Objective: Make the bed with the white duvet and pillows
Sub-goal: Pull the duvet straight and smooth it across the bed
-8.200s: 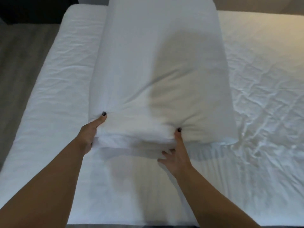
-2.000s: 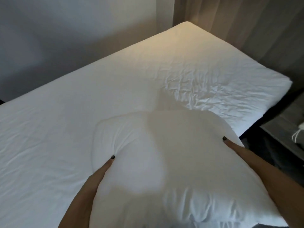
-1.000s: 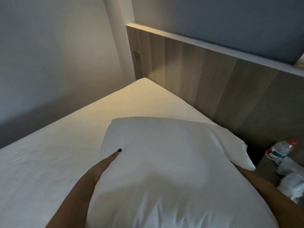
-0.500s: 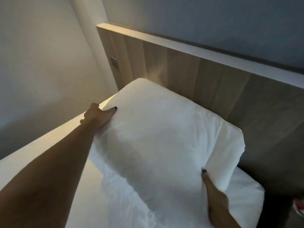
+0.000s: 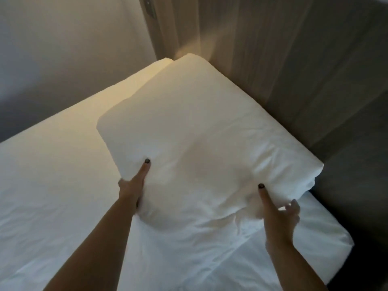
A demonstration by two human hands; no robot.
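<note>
- One wall [image 5: 69, 49] fills the upper left, plain and shadowed.
- One bed [image 5: 52, 185] runs across the view under a white sheet, creased near the lower middle.
- Two bare arms reach in from the bottom edge, one on each side.
- One left hand [image 5: 132, 186] grips the near left edge of the pillow, its thumb laid on top and its fingers tucked under the edge, mostly hidden.
- One white pillow [image 5: 189, 133] lies flat on the sheet at the head end of the bed, its far corner right by the headboard.
- One right hand [image 5: 277, 208] holds the near right edge of the pillow, thumb on top, with the other fingers curling round the fabric at the side.
- One small wall plate [image 5: 150, 9] sits at the top edge, beside the headboard; what it is cannot be told.
- One wooden headboard [image 5: 294, 70] stands behind the bed, from the top middle to the right.
- Half a second ago the pillow stood tilted up against the headboard; now it lies down on the sheet.
- The left hand then gripped the pillow's far upper edge with the arm stretched out; now both hands are on the near edge.
</note>
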